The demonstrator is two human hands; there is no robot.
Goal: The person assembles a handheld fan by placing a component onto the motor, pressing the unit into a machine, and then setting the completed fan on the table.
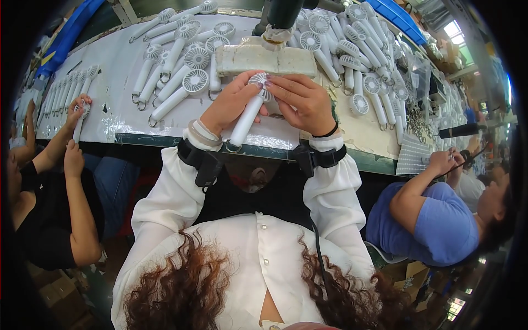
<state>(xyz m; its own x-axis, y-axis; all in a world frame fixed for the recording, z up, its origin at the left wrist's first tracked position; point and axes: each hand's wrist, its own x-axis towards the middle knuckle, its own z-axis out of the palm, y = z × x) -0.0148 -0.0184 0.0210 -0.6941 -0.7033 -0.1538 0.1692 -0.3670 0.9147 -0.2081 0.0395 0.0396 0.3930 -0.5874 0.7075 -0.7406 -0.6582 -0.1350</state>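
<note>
A white hand-held fan (246, 116) with a round grilled head lies slanted between both my hands over the near edge of the white worktable (118, 96). My left hand (228, 104) wraps its handle from the left. My right hand (301, 102) pinches the fan head from the right with its fingertips. A metal ring hangs at the handle's lower end. Both wrists wear black straps over white sleeves.
Several white fans (179, 66) lie in a pile at the left, and several more fans (357, 60) at the right. A worn white block (264, 59) sits under a dark machine post (283, 14). One person (55, 181) works at the left, another person (440, 214) at the right.
</note>
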